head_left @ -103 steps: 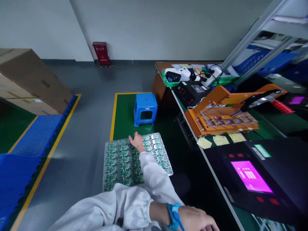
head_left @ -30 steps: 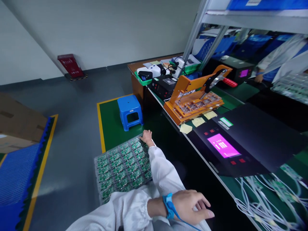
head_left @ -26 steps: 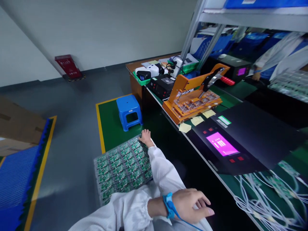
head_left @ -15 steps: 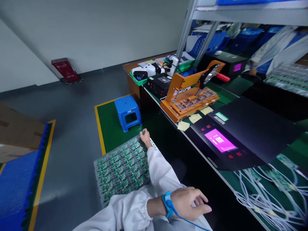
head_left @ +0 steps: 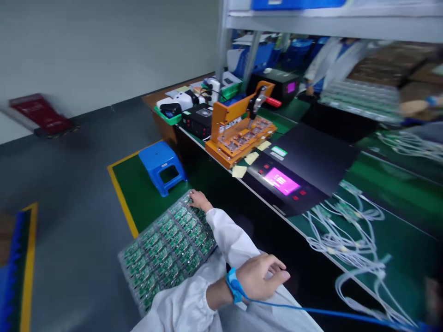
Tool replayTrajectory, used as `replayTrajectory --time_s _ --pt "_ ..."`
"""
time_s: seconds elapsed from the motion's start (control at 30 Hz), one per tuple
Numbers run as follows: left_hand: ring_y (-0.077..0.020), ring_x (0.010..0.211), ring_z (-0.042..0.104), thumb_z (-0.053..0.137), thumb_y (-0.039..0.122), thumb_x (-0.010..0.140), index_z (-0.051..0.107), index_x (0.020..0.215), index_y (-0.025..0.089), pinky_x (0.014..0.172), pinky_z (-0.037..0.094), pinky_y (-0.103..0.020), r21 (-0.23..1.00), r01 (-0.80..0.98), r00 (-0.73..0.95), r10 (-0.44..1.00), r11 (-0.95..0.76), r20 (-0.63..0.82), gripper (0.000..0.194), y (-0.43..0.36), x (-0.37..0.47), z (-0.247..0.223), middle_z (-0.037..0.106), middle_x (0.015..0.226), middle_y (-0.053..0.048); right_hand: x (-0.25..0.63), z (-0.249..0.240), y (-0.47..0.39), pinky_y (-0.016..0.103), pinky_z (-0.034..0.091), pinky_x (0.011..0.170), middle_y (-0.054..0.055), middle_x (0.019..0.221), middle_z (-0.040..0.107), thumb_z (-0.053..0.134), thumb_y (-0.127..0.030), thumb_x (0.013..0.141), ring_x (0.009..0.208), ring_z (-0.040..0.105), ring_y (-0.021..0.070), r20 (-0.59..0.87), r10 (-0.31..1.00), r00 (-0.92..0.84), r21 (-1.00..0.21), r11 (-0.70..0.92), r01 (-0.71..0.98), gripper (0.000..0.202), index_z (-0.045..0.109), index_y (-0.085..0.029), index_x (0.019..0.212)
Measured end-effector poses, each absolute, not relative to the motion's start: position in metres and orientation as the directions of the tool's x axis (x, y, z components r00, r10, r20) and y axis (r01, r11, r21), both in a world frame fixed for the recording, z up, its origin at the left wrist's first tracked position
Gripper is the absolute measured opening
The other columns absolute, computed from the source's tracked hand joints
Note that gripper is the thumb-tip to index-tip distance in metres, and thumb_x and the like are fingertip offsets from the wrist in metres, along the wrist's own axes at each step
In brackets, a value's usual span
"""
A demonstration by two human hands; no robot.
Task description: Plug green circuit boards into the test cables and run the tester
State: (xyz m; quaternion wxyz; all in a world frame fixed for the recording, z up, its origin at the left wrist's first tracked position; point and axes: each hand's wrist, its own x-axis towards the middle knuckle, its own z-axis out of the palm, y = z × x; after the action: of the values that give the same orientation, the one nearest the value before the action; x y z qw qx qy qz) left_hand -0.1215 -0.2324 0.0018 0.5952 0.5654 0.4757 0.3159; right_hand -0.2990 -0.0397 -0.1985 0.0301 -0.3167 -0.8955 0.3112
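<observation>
A clear plastic tray (head_left: 125, 269) full of small green circuit boards (head_left: 180, 226) lies at my lap, to the left of the bench. My right hand (head_left: 200, 201) is at the tray's far corner, its fingers pinched and pointing down into a cell. They close on a small circuit board, mostly hidden by the fingers. Nearer to me, my left hand (head_left: 258, 278) hovers over my lap, palm down and loosely curled, thumb apart from the fingers, holding nothing. A blue wrist strap (head_left: 235, 286) circles that wrist, its cord running right towards the bench.
On the bench are an orange clamp fixture (head_left: 242, 133) with a red handle, a black tester (head_left: 273, 180) with a lit pink screen, and bundled white cables (head_left: 342, 244). A blue stool (head_left: 162, 163) stands beyond the tray. Across the bench is a co-worker's sleeve (head_left: 320, 62).
My view has swung right, so the scene shifts left. My right hand has lowered from just above the tray's far corner into it, with the small circuit board. The left hand stays loosely curled.
</observation>
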Motion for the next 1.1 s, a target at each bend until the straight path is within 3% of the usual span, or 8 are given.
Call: replayTrajectory --time_s 0.3,0.53,0.67,0.8,0.93,1.03,1.1 --pt "-0.023 0.105 0.07 0.052 0.038 0.098 0.068 0.114 0.015 0.099 0.055 -0.036 0.975 0.172 0.385 0.902 0.14 -0.197 0.033 -0.231 -0.121 0.016 0.074 0.112 -0.011 -0.296 -0.204 -0.049 0.041 0.044 0.106 0.008 0.12 0.065 0.085 -0.032 0.077 0.104 0.061 0.0247 -0.045 0.635 -0.771 -0.578 0.614 0.538 0.031 0.064 -0.017 0.093" --pt "-0.0224 0.103 0.071 0.054 0.04 0.099 0.067 0.114 0.017 0.098 0.054 -0.037 0.968 0.189 0.407 0.884 0.163 -0.229 0.03 -0.23 -0.121 0.009 0.073 0.118 -0.011 -0.306 -0.205 -0.055 0.05 0.046 0.105 0.021 0.128 0.064 0.083 -0.029 0.075 0.111 0.062 0.0356 -0.044 0.621 -0.783 -0.599 0.61 0.518 0.031 0.066 -0.013 0.096" --pt "-0.023 0.104 0.07 0.051 0.043 0.101 0.066 0.115 0.019 0.096 0.054 -0.037 0.955 0.229 0.393 0.879 0.191 -0.27 0.032 -0.232 -0.123 0.009 0.074 0.116 -0.01 -0.305 -0.201 -0.059 0.048 0.044 0.108 0.02 0.122 0.067 0.077 -0.029 0.079 0.114 0.062 0.0354 -0.021 0.636 -0.772 -0.684 0.554 0.475 0.026 0.065 -0.013 0.096" --pt "-0.0224 0.107 0.07 0.054 0.042 0.1 0.066 0.121 0.018 0.099 0.053 -0.037 0.956 0.202 0.375 0.885 0.213 -0.277 0.034 -0.233 -0.124 0.005 0.074 0.118 -0.011 -0.3 -0.187 -0.055 0.043 0.047 0.101 0.013 0.107 0.071 0.069 -0.028 0.085 0.107 0.065 0.0306 -0.003 0.748 -0.664 -0.819 0.379 0.43 0.016 0.061 -0.018 0.095" --pt "-0.0212 0.11 0.069 0.058 0.041 0.099 0.067 0.12 0.019 0.102 0.052 -0.037 0.973 0.161 0.364 0.906 0.165 -0.214 0.032 -0.227 -0.131 0.009 0.074 0.117 -0.009 -0.287 -0.164 -0.051 0.035 0.052 0.085 0.006 0.097 0.07 0.053 -0.026 0.092 0.088 0.066 0.0221 -0.05 0.892 -0.45 -0.957 0.086 0.277 0.009 0.058 -0.021 0.097" --pt "-0.0223 0.113 0.068 0.057 0.043 0.1 0.066 0.122 0.02 0.103 0.053 -0.039 0.974 0.208 0.271 0.951 0.091 -0.146 0.033 -0.215 -0.15 0.015 0.072 0.118 -0.01 -0.26 -0.149 -0.059 0.03 0.052 0.067 0.006 0.082 0.068 0.037 -0.027 0.097 0.069 0.063 0.0185 -0.134 0.936 -0.325 -0.991 -0.122 0.056 0.023 0.057 -0.02 0.09" --pt "-0.0245 0.115 0.067 0.055 0.045 0.101 0.067 0.12 0.021 0.107 0.052 -0.043 0.949 0.315 0.111 0.993 0.007 -0.044 0.034 -0.202 -0.168 0.014 0.07 0.121 -0.011 -0.233 -0.141 -0.071 0.029 0.051 0.06 0.006 0.074 0.065 0.033 -0.033 0.099 0.063 0.061 0.0188 -0.162 0.948 -0.274 -0.973 -0.2 -0.116 0.033 0.058 -0.02 0.083"
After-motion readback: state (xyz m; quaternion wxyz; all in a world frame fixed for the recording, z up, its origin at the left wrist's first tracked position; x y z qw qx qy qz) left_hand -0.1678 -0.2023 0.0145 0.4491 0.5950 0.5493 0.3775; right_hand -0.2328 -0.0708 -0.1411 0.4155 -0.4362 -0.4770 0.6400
